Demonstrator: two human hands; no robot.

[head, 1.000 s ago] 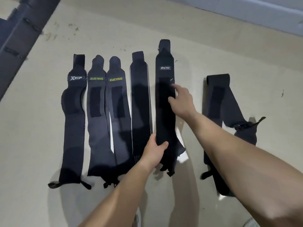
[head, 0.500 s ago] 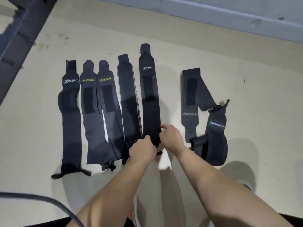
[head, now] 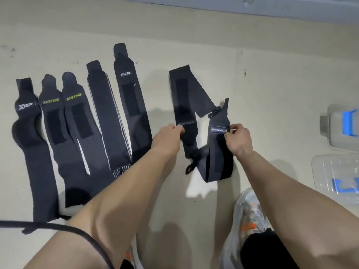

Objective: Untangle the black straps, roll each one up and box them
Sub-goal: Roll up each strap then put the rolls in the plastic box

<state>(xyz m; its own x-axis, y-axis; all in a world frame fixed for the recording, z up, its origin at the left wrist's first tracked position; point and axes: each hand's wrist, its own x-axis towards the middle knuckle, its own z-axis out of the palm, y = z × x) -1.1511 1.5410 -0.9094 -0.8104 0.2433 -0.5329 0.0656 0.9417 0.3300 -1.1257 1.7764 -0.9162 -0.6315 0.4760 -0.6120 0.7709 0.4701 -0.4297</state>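
Black straps [head: 108,113] flat on beige floor [head: 272,74], grey skirting [head: 213,6] beyond.

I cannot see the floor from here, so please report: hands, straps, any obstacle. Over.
Left hand and right hand each hold the tangled pair, not yet apart. Five straps lie flat, unrolled. Clear box at right, nothing blocks.

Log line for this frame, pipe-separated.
step: untangle pair | left hand: on folded strap edge | right hand: pinches looped strap | five straps: flat
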